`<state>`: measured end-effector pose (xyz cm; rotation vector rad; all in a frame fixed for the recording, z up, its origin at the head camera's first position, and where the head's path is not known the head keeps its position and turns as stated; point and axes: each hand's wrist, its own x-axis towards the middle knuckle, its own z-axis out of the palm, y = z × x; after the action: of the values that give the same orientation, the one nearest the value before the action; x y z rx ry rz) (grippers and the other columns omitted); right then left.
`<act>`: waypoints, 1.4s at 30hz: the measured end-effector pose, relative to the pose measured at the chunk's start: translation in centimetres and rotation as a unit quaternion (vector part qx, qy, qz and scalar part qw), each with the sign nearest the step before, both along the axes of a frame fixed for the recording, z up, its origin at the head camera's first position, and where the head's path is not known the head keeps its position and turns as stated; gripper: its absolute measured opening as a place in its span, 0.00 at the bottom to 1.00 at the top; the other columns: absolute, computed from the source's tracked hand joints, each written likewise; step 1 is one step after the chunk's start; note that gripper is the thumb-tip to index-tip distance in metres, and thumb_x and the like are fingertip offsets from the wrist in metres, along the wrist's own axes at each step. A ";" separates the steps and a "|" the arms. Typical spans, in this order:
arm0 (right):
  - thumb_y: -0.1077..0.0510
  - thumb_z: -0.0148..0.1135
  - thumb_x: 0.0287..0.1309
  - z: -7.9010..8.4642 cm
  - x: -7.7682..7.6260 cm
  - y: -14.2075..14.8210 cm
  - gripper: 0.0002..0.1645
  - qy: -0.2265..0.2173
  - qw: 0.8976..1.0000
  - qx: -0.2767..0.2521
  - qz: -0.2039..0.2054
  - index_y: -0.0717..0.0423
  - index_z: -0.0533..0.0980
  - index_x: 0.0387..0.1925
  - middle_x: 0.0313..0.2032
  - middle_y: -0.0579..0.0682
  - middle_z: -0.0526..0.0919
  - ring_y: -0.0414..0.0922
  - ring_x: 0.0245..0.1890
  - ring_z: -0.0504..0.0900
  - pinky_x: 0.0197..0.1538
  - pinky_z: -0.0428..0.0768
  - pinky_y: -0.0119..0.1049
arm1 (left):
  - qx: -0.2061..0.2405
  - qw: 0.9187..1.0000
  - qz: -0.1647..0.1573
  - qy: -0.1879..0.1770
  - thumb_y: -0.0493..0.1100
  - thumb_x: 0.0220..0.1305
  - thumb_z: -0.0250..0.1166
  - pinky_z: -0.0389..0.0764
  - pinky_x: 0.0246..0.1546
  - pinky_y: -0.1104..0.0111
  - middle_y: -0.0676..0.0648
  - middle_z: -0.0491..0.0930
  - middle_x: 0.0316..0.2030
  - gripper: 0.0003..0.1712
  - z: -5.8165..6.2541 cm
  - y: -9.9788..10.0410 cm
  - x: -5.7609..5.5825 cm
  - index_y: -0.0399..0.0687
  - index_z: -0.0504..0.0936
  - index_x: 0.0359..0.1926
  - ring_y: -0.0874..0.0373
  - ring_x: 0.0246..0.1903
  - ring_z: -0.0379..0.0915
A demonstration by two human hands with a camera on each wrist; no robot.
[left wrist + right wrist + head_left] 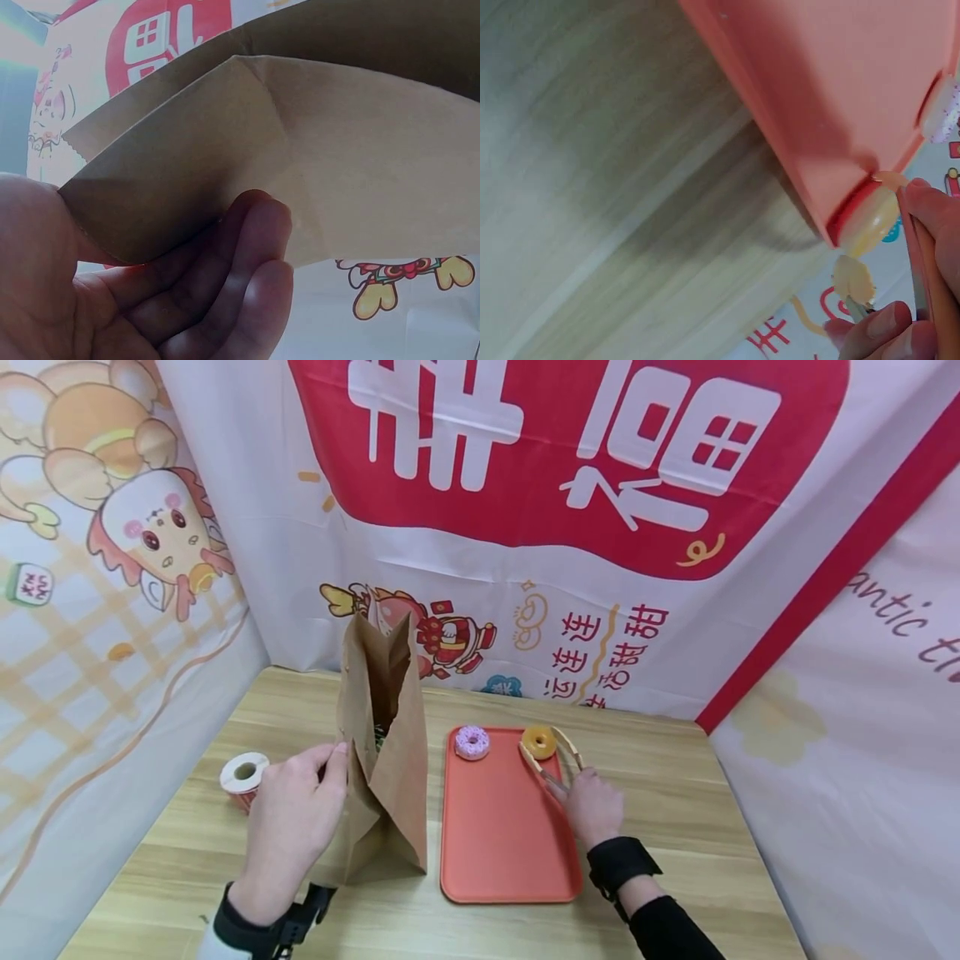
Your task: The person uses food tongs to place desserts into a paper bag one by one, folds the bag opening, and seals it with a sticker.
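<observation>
My left hand (296, 818) pinches the near left side of a tall brown paper bag (401, 760) between thumb and curled fingers. The bag stands upright with its top open, and something dark green shows inside. In my right hand (594, 806) is a pair of tongs (572, 748), its arms spread around a yellow ring donut (538, 742). That donut sits at the far right corner of a coral tray (506, 827). In the right wrist view, one tong tip (853, 277) stands a little off the donut. A purple sprinkled donut (472, 742) lies at the tray's far left corner.
A roll of labels (244, 774) stands on the wooden table (660, 793), left of the bag and close to my left hand. Printed cloth walls (465, 560) close off the back and both sides. The bag stands just left of the tray.
</observation>
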<state>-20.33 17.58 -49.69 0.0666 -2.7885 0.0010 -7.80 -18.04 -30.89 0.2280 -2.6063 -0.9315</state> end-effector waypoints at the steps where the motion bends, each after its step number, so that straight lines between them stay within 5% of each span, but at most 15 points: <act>1: 0.30 0.71 0.47 -0.2 0.0 0.0 0.42 0.004 1.000 0.001 0.000 0.66 0.69 0.20 0.10 0.57 0.68 0.55 0.09 0.73 0.14 0.71 0.49 | 0.001 1.000 0.000 -0.002 0.49 0.76 0.50 0.63 0.18 0.62 0.51 0.64 0.12 0.26 0.0 0.0 0.0 0.51 0.69 0.16 0.52 0.18 0.67; 18: 0.28 0.61 0.57 -0.4 0.4 0.7 0.41 -0.075 0.993 -0.084 -0.026 0.65 0.73 0.19 0.14 0.55 0.69 0.54 0.12 0.74 0.14 0.70 0.49 | 0.006 1.000 -0.013 -0.005 0.51 0.76 0.49 0.64 0.20 0.61 0.51 0.65 0.13 0.27 -0.3 0.0 -0.2 0.51 0.69 0.17 0.51 0.20 0.68; 23: 0.19 0.53 0.53 0.3 1.5 0.5 0.45 -0.111 0.981 -0.153 -0.044 0.57 0.70 0.14 0.12 0.51 0.68 0.49 0.11 0.71 0.13 0.66 0.43 | 0.005 1.000 -0.011 0.000 0.50 0.76 0.49 0.63 0.18 0.62 0.51 0.63 0.12 0.27 -0.4 0.1 -0.2 0.51 0.68 0.16 0.52 0.17 0.66; 28: 0.13 0.47 0.46 1.0 2.2 -0.5 0.49 -0.168 0.949 -0.253 -0.083 0.56 0.73 0.23 0.17 0.51 0.72 0.48 0.15 0.71 0.16 0.65 0.41 | 0.008 1.000 -0.003 0.013 0.50 0.76 0.49 0.60 0.16 0.62 0.51 0.62 0.12 0.27 -0.2 0.2 -0.1 0.50 0.65 0.15 0.54 0.14 0.63; 35: 0.19 0.55 0.51 1.7 3.3 -1.8 0.41 -0.163 0.899 -0.398 -0.082 0.53 0.68 0.18 0.16 0.45 0.64 0.43 0.14 0.64 0.17 0.62 0.37 | 0.006 1.000 0.000 0.022 0.48 0.75 0.50 0.61 0.17 0.62 0.51 0.62 0.12 0.27 -0.2 0.2 -0.2 0.51 0.65 0.15 0.53 0.16 0.63; 38: 0.22 0.56 0.53 2.1 3.9 -2.4 0.41 -0.163 0.868 -0.463 -0.073 0.54 0.65 0.16 0.14 0.44 0.60 0.42 0.13 0.60 0.17 0.60 0.35 | 0.007 1.000 -0.001 0.022 0.48 0.76 0.50 0.60 0.16 0.62 0.51 0.61 0.11 0.27 -0.3 0.2 -0.2 0.51 0.64 0.15 0.53 0.15 0.63; 42: 0.21 0.56 0.52 3.2 4.8 -3.6 0.43 -0.191 0.815 -0.542 -0.068 0.60 0.76 0.26 0.15 0.45 0.63 0.41 0.10 0.59 0.14 0.61 0.36 | 0.006 1.000 -0.001 0.027 0.48 0.75 0.50 0.60 0.16 0.62 0.52 0.60 0.11 0.27 -0.4 0.2 -0.2 0.51 0.64 0.15 0.54 0.15 0.62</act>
<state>-15.57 14.02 -46.48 -0.4596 -2.6863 1.6897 -8.04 -17.84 -31.25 0.2005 -2.5522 -0.9424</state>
